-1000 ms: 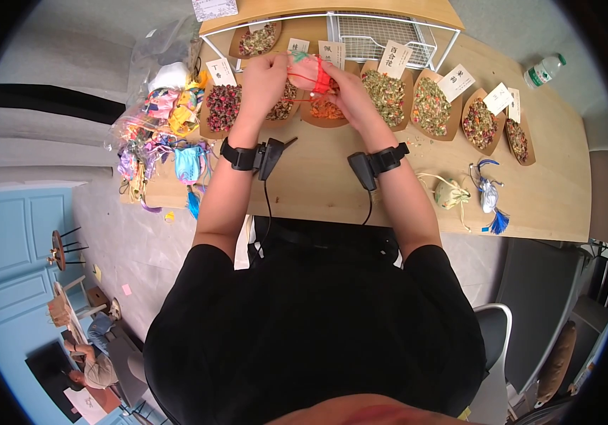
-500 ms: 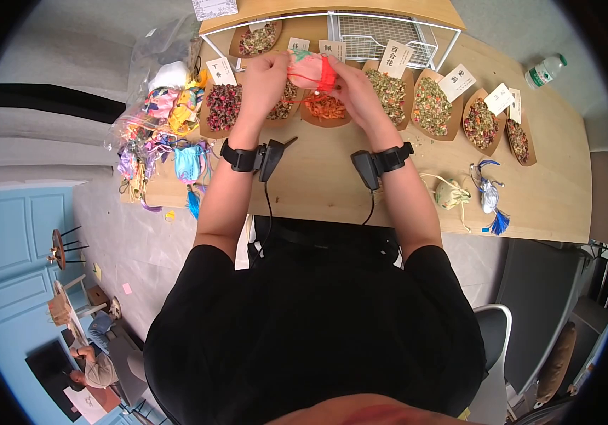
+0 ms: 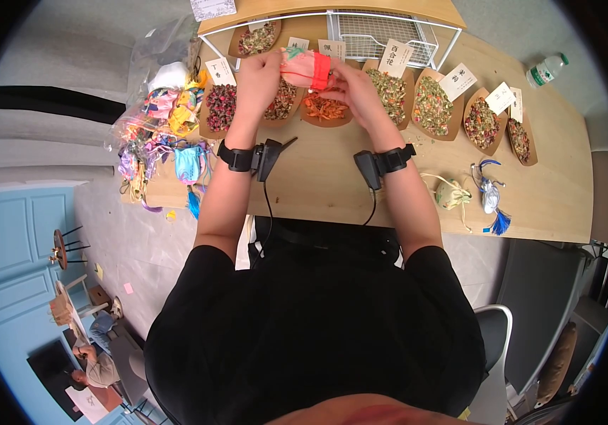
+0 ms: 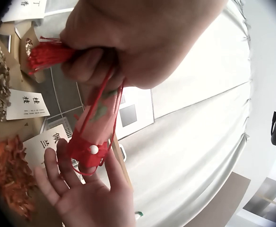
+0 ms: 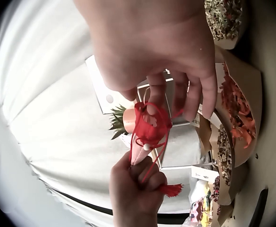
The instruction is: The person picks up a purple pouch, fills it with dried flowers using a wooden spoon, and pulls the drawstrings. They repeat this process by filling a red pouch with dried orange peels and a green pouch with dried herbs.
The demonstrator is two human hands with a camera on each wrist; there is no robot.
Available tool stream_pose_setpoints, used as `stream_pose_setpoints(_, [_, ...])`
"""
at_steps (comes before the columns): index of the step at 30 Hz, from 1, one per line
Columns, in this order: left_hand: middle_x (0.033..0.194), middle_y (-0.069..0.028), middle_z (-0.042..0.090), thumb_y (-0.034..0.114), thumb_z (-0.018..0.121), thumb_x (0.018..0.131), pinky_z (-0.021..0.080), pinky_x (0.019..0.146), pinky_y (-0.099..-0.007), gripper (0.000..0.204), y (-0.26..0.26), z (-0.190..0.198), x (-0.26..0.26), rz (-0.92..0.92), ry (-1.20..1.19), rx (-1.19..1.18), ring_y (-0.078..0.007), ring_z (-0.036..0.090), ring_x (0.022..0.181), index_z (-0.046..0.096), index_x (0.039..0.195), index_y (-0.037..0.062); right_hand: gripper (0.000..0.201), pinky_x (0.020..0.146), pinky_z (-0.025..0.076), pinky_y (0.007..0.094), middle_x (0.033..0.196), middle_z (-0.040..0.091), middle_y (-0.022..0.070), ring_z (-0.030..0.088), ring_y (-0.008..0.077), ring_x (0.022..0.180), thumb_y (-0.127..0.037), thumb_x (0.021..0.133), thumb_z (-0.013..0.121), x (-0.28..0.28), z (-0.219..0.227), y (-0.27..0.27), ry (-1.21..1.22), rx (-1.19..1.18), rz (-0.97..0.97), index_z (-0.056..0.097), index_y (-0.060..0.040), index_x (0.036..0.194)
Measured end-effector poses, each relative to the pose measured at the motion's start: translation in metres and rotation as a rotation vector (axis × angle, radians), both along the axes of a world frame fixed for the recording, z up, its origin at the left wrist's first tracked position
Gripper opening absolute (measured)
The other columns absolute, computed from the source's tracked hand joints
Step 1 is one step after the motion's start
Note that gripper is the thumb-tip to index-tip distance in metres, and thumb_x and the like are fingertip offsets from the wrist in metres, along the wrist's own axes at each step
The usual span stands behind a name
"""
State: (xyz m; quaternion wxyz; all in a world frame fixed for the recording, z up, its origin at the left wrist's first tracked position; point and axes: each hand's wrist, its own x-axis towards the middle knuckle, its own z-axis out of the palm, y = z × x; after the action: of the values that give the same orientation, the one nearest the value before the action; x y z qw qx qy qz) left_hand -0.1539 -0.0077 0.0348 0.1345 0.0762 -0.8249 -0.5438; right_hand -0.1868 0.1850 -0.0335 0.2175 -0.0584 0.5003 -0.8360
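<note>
In the head view a pink drawstring pouch (image 3: 300, 69) with a red mouth and a green printed pattern hangs between the two hands. My left hand (image 3: 260, 79) grips its closed end with curled fingers. The red tassel (image 4: 50, 56) sticks out of that fist in the left wrist view, and red cords with a white bead (image 4: 94, 149) run along the pouch. At the red mouth, my right hand (image 3: 358, 92) has loosely spread fingers, one fingertip right at the opening in the right wrist view. Below the pouch lies a paper tray of orange dried petals (image 3: 327, 108).
Paper trays of dried flowers and herbs (image 3: 432, 106) with name cards stand in a row. Colourful pouches (image 3: 176, 106) are heaped at left. A green pouch (image 3: 451, 193) and a silver-blue one (image 3: 489, 196) lie at right, a water bottle (image 3: 547, 71) behind. A shelf (image 3: 389, 15) spans the back.
The right hand has loosened from the pouch's red mouth and drawn slightly right, its fingers spreading. The pouch has shifted a little left with the left hand, which keeps its grip.
</note>
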Motion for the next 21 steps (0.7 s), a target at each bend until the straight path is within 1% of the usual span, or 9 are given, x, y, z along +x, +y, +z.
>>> stream_pose_setpoints(1, [0.056,-0.0040,0.055,0.025,0.055,0.097,0.041,0.055,-0.0314,0.040,-0.002,0.000,0.000,0.019,-0.025,0.003,-0.0082,0.046,0.057,0.062,0.078,-0.0089,0.041,0.084,0.057,0.0346,0.105,0.066,0.0106,0.066,0.0180,0.098,-0.036,0.101,0.052,-0.003,-0.005,0.002,-0.022,0.002,-0.006,0.063,0.0025,0.109])
stream_pose_setpoints(4, [0.055,-0.0018,0.053,0.025,0.055,0.098,0.039,0.050,-0.0300,0.041,-0.002,0.002,0.000,0.046,0.006,0.068,-0.0071,0.045,0.052,0.063,0.073,-0.0066,0.037,0.082,0.057,0.0330,0.101,0.065,0.0090,0.065,0.0168,0.096,-0.032,0.100,0.056,-0.007,-0.009,0.001,-0.020,-0.044,-0.064,0.061,0.0019,0.114])
stream_pose_setpoints(7, [0.053,0.0012,0.050,0.026,0.054,0.099,0.033,0.044,-0.0284,0.043,-0.002,0.002,0.001,-0.020,-0.086,0.283,-0.0062,0.042,0.045,0.061,0.066,-0.0005,0.032,0.081,0.057,0.0311,0.105,0.066,0.0094,0.065,0.0170,0.098,-0.025,0.097,0.061,-0.001,0.000,-0.003,0.207,0.074,-0.125,0.059,-0.0014,0.119])
stream_pose_setpoints(10, [0.051,0.0034,0.047,0.028,0.054,0.099,0.028,0.039,-0.0271,0.042,0.012,0.005,0.006,-0.054,-0.094,0.383,-0.0060,0.039,0.041,0.059,0.064,0.0051,0.027,0.082,0.055,0.0307,0.108,0.067,0.0088,0.066,0.0166,0.097,-0.014,0.095,0.059,0.003,0.017,-0.008,0.185,0.112,-0.049,0.059,-0.0022,0.119])
stream_pose_setpoints(13, [0.052,0.0033,0.047,0.027,0.053,0.100,0.028,0.039,-0.0265,0.040,0.017,-0.003,0.005,-0.132,-0.166,0.311,-0.0062,0.039,0.041,0.059,0.066,0.0048,0.034,0.083,0.054,0.0295,0.107,0.068,0.0066,0.066,0.0154,0.095,-0.016,0.090,0.066,-0.007,0.009,-0.014,0.401,0.139,0.037,0.060,-0.0028,0.121])
stream_pose_setpoints(16, [0.053,0.0036,0.046,0.026,0.052,0.100,0.027,0.039,-0.0255,0.038,0.021,-0.006,0.005,-0.107,-0.159,0.288,-0.0058,0.038,0.041,0.060,0.071,0.0042,0.038,0.081,0.053,0.0292,0.104,0.069,0.0070,0.066,0.0147,0.091,-0.017,0.085,0.073,-0.009,0.004,-0.020,0.606,0.230,-0.026,0.063,-0.0017,0.118])
stream_pose_setpoints(19, [0.054,0.0037,0.046,0.025,0.052,0.100,0.027,0.039,-0.0252,0.036,0.021,0.000,0.007,-0.087,-0.193,0.371,-0.0056,0.037,0.041,0.061,0.073,0.0038,0.037,0.079,0.053,0.0298,0.096,0.071,0.0081,0.066,0.0157,0.087,-0.019,0.081,0.076,-0.015,-0.007,-0.027,0.588,0.298,-0.097,0.067,0.0013,0.110])
stream_pose_setpoints(21, [0.054,0.0040,0.046,0.025,0.052,0.100,0.027,0.039,-0.0252,0.035,0.019,-0.001,0.007,-0.081,-0.204,0.413,-0.0056,0.037,0.041,0.061,0.073,0.0038,0.034,0.078,0.053,0.0298,0.090,0.071,0.0085,0.067,0.0163,0.084,-0.019,0.082,0.076,-0.018,-0.013,-0.028,0.554,0.307,-0.109,0.068,0.0032,0.107])
